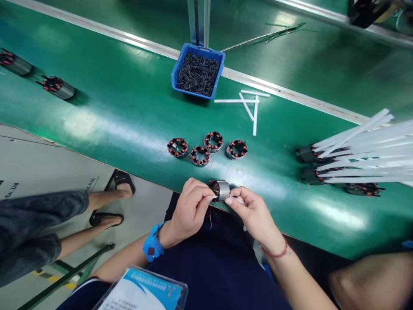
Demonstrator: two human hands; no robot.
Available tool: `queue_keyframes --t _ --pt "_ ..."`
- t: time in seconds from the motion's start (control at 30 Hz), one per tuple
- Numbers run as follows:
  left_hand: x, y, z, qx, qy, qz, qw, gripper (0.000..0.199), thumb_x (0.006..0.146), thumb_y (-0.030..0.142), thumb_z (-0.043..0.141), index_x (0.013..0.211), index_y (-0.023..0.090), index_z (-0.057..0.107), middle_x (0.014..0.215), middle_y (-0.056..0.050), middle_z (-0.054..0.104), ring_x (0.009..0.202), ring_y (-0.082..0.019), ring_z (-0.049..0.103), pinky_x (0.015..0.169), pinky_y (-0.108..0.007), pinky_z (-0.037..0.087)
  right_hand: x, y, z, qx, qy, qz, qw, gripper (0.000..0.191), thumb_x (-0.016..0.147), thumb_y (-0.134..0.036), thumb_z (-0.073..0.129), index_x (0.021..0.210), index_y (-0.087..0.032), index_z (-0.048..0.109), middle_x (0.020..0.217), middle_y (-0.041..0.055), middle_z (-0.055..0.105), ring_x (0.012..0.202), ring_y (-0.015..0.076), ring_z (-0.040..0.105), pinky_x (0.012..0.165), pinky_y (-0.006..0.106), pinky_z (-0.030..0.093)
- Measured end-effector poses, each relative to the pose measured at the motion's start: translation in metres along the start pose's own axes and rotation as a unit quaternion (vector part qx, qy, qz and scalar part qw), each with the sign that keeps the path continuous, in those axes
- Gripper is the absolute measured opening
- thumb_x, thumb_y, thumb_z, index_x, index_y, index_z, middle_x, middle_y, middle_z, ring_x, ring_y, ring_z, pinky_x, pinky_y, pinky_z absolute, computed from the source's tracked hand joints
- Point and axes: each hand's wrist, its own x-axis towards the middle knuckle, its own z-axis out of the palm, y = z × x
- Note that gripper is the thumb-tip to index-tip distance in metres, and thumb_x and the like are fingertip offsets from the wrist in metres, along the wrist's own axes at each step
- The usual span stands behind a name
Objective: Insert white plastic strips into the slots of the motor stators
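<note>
A silver motor stator [222, 190] with copper windings lies on its side at the near edge of the green bench, between my hands. My left hand [192, 206] pinches the tip of a white sleeve at the winding end of it. On the other side, my right hand [253, 211] has thumb and fingers closed on a white sleeve beside the stator's plain end. Just beyond my hands stand several stators [200, 156] with copper coils and thin loose wires. Farther back, several white sleeves [255, 115] lie loosely crossed.
A blue bin [220, 77] of short black tubes stands at the back. Stators with long white sleeves [364, 150] lie at the right, and two more stators [60, 87] at the far left. A person's legs [74, 202] show at the left, another person's limb at the lower right.
</note>
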Motion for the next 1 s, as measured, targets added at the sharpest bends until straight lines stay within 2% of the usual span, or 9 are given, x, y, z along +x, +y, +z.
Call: queue_keyframes --t 0.1,0.2,0.33,0.5,0.57,0.63,0.77,0.87,1.0 --pt "0.001 0.001 0.0 -0.006 -0.027 -0.054 0.998 0.005 0.089 0.016 0.048 0.089 0.018 0.052 0.087 -0.003 0.056 0.085 -0.016 0.05 0.078 -0.032 0.041 -0.003 0.002 0.003 -0.038 0.031 -0.02 0.999 0.025 0.082 -0.044 0.06 0.082 -0.018 0.06 0.057 -0.0052 0.044 0.051 0.0087 0.034 0.048 0.022 0.029" --pt "0.004 0.0 0.001 0.026 -0.065 -0.104 0.992 0.012 0.083 0.022 0.06 0.091 0.018 0.053 0.097 -0.005 0.053 0.094 -0.02 0.048 0.083 -0.035 0.042 -0.005 0.002 0.005 -0.078 0.04 -0.059 0.994 0.024 0.087 -0.039 0.054 0.092 -0.019 0.066 0.072 -0.0003 0.061 0.063 0.013 0.052 0.06 0.025 0.043" --pt "0.005 0.001 0.003 0.043 -0.068 -0.112 0.99 0.008 0.083 0.023 0.06 0.087 0.019 0.054 0.097 -0.005 0.054 0.096 -0.021 0.047 0.085 -0.035 0.041 -0.01 -0.001 0.0 -0.128 -0.014 -0.091 0.988 0.03 0.092 -0.035 0.044 0.11 -0.024 0.066 0.098 0.0041 0.069 0.098 0.021 0.062 0.088 0.035 0.047" --pt "0.006 0.003 -0.002 0.02 -0.087 -0.12 0.989 0.007 0.085 0.025 0.057 0.088 0.019 0.056 0.095 -0.004 0.054 0.095 -0.02 0.047 0.084 -0.034 0.04 -0.007 -0.024 -0.033 -0.287 -0.099 -0.12 0.945 0.036 0.093 -0.037 0.044 0.125 -0.027 0.057 0.094 0.0036 0.069 0.092 0.0199 0.063 0.085 0.036 0.048" --pt "0.006 0.002 -0.005 0.017 -0.099 -0.121 0.988 0.01 0.087 0.027 0.054 0.083 0.018 0.057 0.091 -0.004 0.053 0.091 -0.019 0.047 0.081 -0.034 0.04 0.008 -0.04 -0.049 -0.337 -0.026 -0.167 0.926 0.035 0.09 -0.038 0.048 0.121 -0.024 0.059 0.099 0.0054 0.068 0.09 0.0202 0.062 0.083 0.036 0.048" --pt "0.006 0.001 -0.007 0.02 -0.108 -0.12 0.987 0.015 0.089 0.029 0.052 0.079 0.018 0.058 0.087 -0.004 0.053 0.088 -0.019 0.047 0.079 -0.033 0.04 0.036 -0.057 -0.063 -0.372 0.113 -0.217 0.896 0.031 0.089 -0.037 0.05 0.112 -0.021 0.062 0.102 0.0077 0.066 0.091 0.0215 0.061 0.083 0.036 0.047" --pt "0.0 -0.001 -0.009 0.03 -0.105 -0.109 0.988 0.01 0.087 0.027 0.055 0.084 0.019 0.061 0.09 -0.004 0.056 0.092 -0.02 0.046 0.082 -0.034 0.041 0.112 -0.085 -0.074 -0.476 0.293 -0.252 0.79 0.026 0.082 -0.027 0.055 0.103 -0.013 0.062 0.101 0.0141 0.063 0.09 0.026 0.058 0.079 0.039 0.046" --pt "-0.006 -0.002 -0.009 0.043 -0.091 -0.094 0.99 0.007 0.085 0.025 0.058 0.085 0.019 0.06 0.09 -0.005 0.058 0.095 -0.02 0.046 0.086 -0.035 0.041 0.163 -0.1 -0.072 -0.526 0.339 -0.235 0.744 0.029 0.081 -0.025 0.055 0.104 -0.008 0.062 0.107 0.0193 0.06 0.093 0.0299 0.057 0.075 0.041 0.045" --pt "-0.011 -0.003 -0.011 0.044 -0.088 -0.085 0.992 0.008 0.087 0.025 0.055 0.085 0.018 0.059 0.089 -0.005 0.058 0.096 -0.021 0.046 0.087 -0.037 0.041 0.184 -0.115 -0.071 -0.583 0.302 -0.145 0.74 0.023 0.078 -0.016 0.052 0.093 -0.007 0.065 0.1 0.0215 0.063 0.088 0.0316 0.06 0.069 0.04 0.045"
